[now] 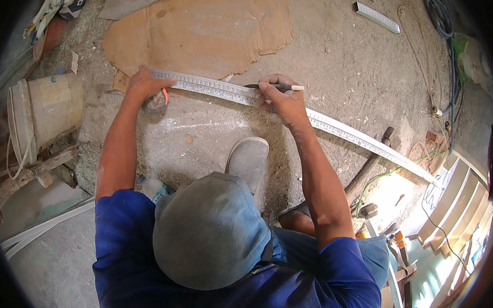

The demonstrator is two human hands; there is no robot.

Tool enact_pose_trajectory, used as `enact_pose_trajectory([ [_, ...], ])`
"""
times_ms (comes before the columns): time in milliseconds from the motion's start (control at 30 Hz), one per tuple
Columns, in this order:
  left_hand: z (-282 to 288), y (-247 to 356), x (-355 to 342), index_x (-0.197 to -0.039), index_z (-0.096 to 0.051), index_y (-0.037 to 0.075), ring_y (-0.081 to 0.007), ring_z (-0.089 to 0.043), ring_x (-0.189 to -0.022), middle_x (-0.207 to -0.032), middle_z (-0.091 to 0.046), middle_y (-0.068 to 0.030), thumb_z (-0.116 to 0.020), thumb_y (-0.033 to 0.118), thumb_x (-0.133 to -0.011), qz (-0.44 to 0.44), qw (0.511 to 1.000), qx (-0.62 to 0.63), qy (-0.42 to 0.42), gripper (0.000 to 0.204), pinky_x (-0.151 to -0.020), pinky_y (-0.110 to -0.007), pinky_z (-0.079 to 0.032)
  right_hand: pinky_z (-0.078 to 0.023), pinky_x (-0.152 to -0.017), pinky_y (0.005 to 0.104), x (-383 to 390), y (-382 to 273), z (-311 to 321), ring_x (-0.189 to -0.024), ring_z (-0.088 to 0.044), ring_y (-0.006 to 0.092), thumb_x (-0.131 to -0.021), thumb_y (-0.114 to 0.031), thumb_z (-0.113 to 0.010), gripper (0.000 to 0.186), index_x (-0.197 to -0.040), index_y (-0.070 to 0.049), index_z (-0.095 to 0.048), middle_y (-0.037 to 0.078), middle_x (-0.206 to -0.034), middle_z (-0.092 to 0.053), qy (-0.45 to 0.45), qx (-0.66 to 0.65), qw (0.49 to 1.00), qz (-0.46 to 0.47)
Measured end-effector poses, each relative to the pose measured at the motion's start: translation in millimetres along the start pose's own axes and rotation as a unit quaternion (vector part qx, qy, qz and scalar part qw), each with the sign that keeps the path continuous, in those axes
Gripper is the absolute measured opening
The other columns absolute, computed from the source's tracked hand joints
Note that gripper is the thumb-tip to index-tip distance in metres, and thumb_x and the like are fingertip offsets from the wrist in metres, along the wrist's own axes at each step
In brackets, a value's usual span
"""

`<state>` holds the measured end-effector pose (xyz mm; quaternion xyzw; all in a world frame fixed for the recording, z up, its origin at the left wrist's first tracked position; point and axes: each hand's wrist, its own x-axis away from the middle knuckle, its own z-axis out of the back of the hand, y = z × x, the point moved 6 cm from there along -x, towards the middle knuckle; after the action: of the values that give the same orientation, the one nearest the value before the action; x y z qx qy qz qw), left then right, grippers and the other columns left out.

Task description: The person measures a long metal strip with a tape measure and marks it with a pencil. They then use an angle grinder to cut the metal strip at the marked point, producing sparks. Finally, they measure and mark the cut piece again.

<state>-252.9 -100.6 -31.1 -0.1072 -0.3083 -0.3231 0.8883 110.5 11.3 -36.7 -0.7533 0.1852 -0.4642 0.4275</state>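
Note:
A long, narrow pale metal strip [346, 133] runs from the upper left down to the right, with a band of tape-measure markings along it. At its left end my left hand [145, 84] is closed, thumb pressed along the strip. Beneath that palm is the dark, round case of a tape measure [156, 102] with a red-orange part; the fingers around it are partly hidden. Over the middle of the strip, my right hand [283, 98] pinches a marker [290, 87] with a dark end and a white end, held roughly level. Its lower fingers curl near the strip's edge.
Brown cardboard [202, 31] lies beyond the strip. A dirty white bucket [53, 112] stands at left. At right are a hammer-like tool [373, 159], green wire [369, 187] and stacked pale profiles [459, 202]. A short metal piece [376, 17] lies far right.

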Motion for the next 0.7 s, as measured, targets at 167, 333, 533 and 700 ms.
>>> enact_pose_trajectory([
  [167,-0.7,-2.1,-2.0,-0.133,-0.044,-0.019,-0.0415,-0.059,-0.124,-0.131,-0.058,-0.0354,-0.087,0.065,-0.059,0.006,1.0,0.004,-0.005,0.12,-0.103,-0.043,-0.048,-0.048,-0.056,0.0251,-1.0,-0.9,-5.5,-0.064,-0.06,0.0098,-0.09,-0.018,-0.073,0.018,-0.098,-0.002,-0.071,0.004,-0.076,-0.068,-0.029,0.039,0.998,0.026],
  [333,-0.8,-1.3,-1.1,-0.134,-0.043,-0.02,-0.0421,-0.059,-0.124,-0.131,-0.057,-0.0361,-0.087,0.065,-0.059,0.009,1.0,-0.004,-0.009,0.121,-0.103,-0.043,-0.048,-0.046,-0.057,0.0246,0.0,-1.2,-12.4,-0.063,-0.058,0.0081,-0.088,-0.017,-0.074,0.019,-0.098,-0.001,-0.073,0.002,-0.075,-0.066,-0.034,0.077,0.996,0.039],
  [533,0.0,0.5,-0.2,-0.133,-0.044,-0.02,-0.0427,-0.059,-0.124,-0.13,-0.058,-0.0366,-0.087,0.065,-0.059,0.004,1.0,-0.001,-0.008,0.121,-0.102,-0.043,-0.049,-0.05,-0.065,0.0257,2.2,-0.3,-13.5,-0.073,-0.062,0.0097,-0.089,-0.017,-0.074,0.021,-0.101,0.0,-0.074,0.004,-0.083,-0.071,-0.033,0.123,0.99,0.061],
  [700,0.3,0.8,-0.3,-0.132,-0.046,-0.02,-0.0421,-0.06,-0.122,-0.128,-0.059,-0.0366,-0.087,0.066,-0.058,0.006,1.0,-0.008,-0.003,0.121,-0.101,-0.043,-0.049,-0.052,-0.071,0.0264,4.7,-4.5,-16.5,-0.078,-0.064,0.0104,-0.089,-0.017,-0.074,0.022,-0.104,0.0,-0.074,0.005,-0.087,-0.073,-0.043,0.152,0.984,0.082],
])
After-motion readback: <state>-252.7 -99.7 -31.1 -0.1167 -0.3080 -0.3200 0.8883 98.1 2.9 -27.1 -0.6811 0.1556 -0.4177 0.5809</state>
